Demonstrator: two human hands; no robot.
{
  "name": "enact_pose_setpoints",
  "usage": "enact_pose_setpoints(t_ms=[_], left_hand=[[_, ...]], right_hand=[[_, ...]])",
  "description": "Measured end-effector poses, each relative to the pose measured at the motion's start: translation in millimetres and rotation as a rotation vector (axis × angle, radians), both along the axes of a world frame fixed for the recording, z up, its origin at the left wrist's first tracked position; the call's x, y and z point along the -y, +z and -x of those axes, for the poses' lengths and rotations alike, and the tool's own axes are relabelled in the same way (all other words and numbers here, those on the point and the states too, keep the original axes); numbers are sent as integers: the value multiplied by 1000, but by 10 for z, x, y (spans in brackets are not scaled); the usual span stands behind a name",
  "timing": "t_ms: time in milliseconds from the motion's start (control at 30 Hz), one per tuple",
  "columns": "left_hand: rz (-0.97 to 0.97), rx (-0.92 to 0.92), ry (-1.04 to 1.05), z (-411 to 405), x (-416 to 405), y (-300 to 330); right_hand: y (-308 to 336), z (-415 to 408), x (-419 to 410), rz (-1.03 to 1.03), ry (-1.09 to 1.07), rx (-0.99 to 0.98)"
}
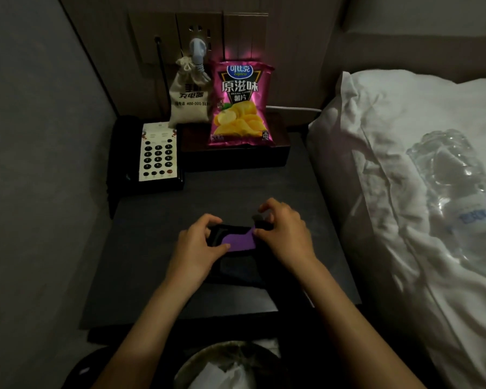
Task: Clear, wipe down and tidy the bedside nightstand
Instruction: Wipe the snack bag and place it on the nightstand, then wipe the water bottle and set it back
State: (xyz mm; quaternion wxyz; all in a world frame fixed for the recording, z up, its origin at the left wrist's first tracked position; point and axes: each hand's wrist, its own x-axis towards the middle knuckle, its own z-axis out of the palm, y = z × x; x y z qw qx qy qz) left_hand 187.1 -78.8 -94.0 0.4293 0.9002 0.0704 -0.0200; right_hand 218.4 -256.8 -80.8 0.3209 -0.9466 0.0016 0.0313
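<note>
On the dark nightstand (152, 248) lies a dark cloth with a purple patch (239, 242) near the front middle. My left hand (199, 242) pinches its left end and my right hand (281, 228) pinches its right end; both press it on the top. A pink crisp bag (240, 108) stands upright on a dark box (233, 158) at the back. A beige drawstring pouch (190, 96) leans beside the bag. A black telephone with a white keypad (157, 155) sits at the back left.
A white charger plug (197, 53) hangs from the wall socket panel. The bed with a white pillow (390, 122) borders the right side, and a clear plastic bottle (455, 181) lies on it. A lined waste bin (230, 366) stands below the front edge.
</note>
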Motion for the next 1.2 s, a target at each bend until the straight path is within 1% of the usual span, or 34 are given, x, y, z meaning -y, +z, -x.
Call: enact_pose_setpoints(t_ms=[33, 133, 200, 267, 333, 467, 533, 567, 600, 633, 700, 733, 767, 800, 900, 1000, 1033, 1100, 1167, 1200], left_hand=[[-87, 19, -1, 55, 11, -1], [-363, 76, -37, 204, 49, 25], [-427, 133, -44, 294, 76, 51], [-395, 193, -64, 391, 123, 83], [-337, 249, -107, 498, 206, 113], [-226, 349, -233, 658, 487, 223], [-173, 371, -307, 681, 671, 319], [-148, 376, -347, 682, 772, 375], [-122, 376, -384, 680, 874, 433], [-94, 376, -417, 674, 970, 486], [-48, 379, -476, 654, 1134, 568], [-32, 383, -498, 644, 1193, 597], [-17, 387, -513, 632, 1232, 619], [-2, 392, -520, 617, 1251, 633], [24, 402, -507, 572, 1198, 630], [25, 429, -463, 531, 1048, 636], [-8, 464, -446, 518, 984, 648], [-144, 564, -413, 480, 851, 681], [-341, 643, -387, 419, 727, 716], [-433, 664, -382, 387, 667, 729]], right_hand=[[-5, 41, 23, 52, -1, 21], [3, 165, 87, 25, -17, 35], [42, 274, 125, 23, -14, 41], [125, 404, 211, 29, -25, 91], [280, 526, 386, 79, -67, 206], [747, 688, 901, 288, -248, 496], [982, 702, 1160, 375, -363, 565], [1083, 687, 1277, 421, -420, 551], [1160, 661, 1388, 462, -470, 496], [1215, 628, 1486, 485, -506, 406], [1269, 569, 1614, 444, -536, 186], [1267, 547, 1651, 407, -532, 110], [1256, 534, 1671, 386, -526, 82], [1252, 525, 1674, 381, -522, 96], [1261, 542, 1635, 373, -510, 267], [1236, 584, 1521, 296, -452, 399], [1229, 598, 1451, 280, -398, 418], [1239, 627, 1257, 221, -246, 427], [1260, 636, 1019, 162, -56, 381], [1270, 632, 884, 145, 46, 320]])
